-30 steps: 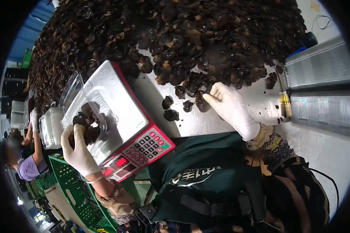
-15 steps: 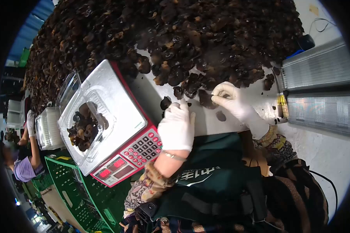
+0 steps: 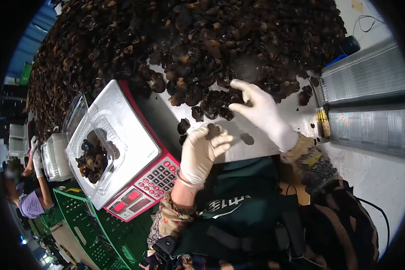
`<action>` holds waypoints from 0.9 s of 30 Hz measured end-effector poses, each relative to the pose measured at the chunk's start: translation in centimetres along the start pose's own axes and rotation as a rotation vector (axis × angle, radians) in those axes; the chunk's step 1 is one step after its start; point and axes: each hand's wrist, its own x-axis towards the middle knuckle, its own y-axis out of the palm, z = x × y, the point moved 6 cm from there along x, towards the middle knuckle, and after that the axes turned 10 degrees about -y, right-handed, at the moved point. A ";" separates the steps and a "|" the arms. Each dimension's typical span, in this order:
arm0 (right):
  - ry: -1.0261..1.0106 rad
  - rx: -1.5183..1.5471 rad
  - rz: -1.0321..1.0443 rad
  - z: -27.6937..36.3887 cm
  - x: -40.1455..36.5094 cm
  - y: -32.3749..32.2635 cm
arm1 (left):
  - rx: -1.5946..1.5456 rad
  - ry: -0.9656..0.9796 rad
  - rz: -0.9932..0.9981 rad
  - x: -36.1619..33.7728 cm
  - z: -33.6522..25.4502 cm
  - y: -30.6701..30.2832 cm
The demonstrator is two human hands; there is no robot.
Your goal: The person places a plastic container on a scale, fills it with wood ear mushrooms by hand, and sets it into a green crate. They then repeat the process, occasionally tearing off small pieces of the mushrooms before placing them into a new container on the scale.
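My left hand, in a white glove, is turned palm up in front of the scale, with its fingers curled around a brown wood ear mushroom. My right hand, also gloved, reaches over the near edge of the mushroom pile, thumb and fingers apart and nothing between them. Close to its fingertips lies a small clump of dark wood ear mushrooms. A single flat mushroom piece rests on the metal tabletop between my hands. On the scale stands an open clear plastic box holding several mushrooms.
Stacks of clear plastic lids or trays stand at the right, beside a yellow-handled knife. Green crates sit below the scale. At the far left, another person with gloved hands works near a stack of clear boxes.
My left hand has turned from palm down to palm up and now has a mushroom in it. My right hand has opened from a pinch on a mushroom and moved up toward the pile.
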 end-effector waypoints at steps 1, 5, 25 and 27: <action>-0.040 -0.099 0.057 -0.4 -0.2 0.5 | -0.117 -0.008 0.079 0.1 -0.6 0.3; -0.128 0.224 0.077 -1.0 -0.4 -1.1 | 0.198 0.280 -0.166 -0.1 -2.8 0.7; -0.091 -0.073 0.200 0.2 -0.4 2.2 | 0.302 0.322 -0.324 -11.3 -3.4 3.3; -0.096 0.040 0.164 0.5 0.9 2.1 | 0.309 0.572 -0.358 -15.8 -6.7 1.8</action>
